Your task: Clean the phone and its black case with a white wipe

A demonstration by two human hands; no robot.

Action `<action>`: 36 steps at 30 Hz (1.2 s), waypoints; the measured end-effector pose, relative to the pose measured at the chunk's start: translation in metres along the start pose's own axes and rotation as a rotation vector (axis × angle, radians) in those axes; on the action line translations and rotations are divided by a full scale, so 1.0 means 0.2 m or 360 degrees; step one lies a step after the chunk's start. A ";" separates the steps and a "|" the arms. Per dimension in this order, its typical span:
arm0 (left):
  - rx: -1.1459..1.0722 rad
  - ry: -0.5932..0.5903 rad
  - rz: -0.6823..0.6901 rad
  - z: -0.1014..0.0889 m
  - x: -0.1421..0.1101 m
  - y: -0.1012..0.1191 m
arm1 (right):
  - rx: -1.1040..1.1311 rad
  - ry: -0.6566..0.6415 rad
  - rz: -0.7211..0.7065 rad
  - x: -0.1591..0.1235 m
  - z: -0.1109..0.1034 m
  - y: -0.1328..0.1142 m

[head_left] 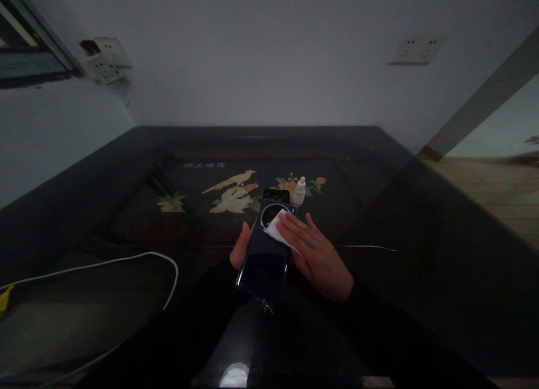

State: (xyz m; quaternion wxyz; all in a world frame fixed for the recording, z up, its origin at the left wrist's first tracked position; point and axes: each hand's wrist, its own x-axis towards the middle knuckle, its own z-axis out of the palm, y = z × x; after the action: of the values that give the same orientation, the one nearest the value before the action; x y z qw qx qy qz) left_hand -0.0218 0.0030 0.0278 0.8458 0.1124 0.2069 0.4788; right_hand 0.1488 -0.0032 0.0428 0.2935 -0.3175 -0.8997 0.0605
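Left hand (241,253) is curled round the left edge of a dark blue smartphone (263,268), fingers (247,237) clenched on it, back of the phone facing up with a large round camera ring (272,216) near the top end. Right hand (316,255) is over the phone, fingers (295,226) laid together and holding a white wipe (275,229) against the camera ring; a finger ring shows on that hand. Phone is centre of frame, over the black lacquer worktop (421,220), top end just beside an upright small white dropper bottle (299,192). Inlaid bird (229,181) and flowers (295,186) sit behind them on the worktop. Small metal charm (266,306) hangs at the phone's bottom end. White cable (105,265) runs across lower left. Wall sockets at upper left (105,60) and upper right (416,48), wooden floor (497,198) at right.
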 end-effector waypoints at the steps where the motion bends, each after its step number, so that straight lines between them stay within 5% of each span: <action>1: 0.0017 -0.0032 -0.0006 0.00 -0.01 0.01 | 0.0116 0.0120 0.0124 0.00 -0.01 0.02; 5: 0.0164 -0.0319 -0.0024 -0.01 -0.05 0.03 | 0.0858 0.0714 0.0903 -0.02 -0.02 0.10; 8: 0.0256 -0.0482 -0.0009 -0.02 -0.07 0.03 | 0.1221 0.0869 0.1245 -0.02 0.03 0.15; 17: 0.0343 -0.0586 0.0032 -0.02 -0.09 0.03 | 0.1757 0.1003 0.1561 0.00 0.07 0.12; 28: 0.0460 -0.0438 -0.0043 -0.04 -0.09 0.04 | 0.2266 0.0977 0.1615 0.05 0.00 0.06; 36: 0.0522 -0.0284 0.0000 -0.06 -0.08 0.03 | 0.2426 0.0969 0.2036 0.06 0.00 0.06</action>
State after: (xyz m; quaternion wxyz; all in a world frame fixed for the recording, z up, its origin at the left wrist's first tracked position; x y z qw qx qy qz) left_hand -0.0385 -0.0088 0.0237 0.8310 0.2909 0.2064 0.4268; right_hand 0.1466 0.0139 0.0451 0.5440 -0.4674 -0.1743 0.6747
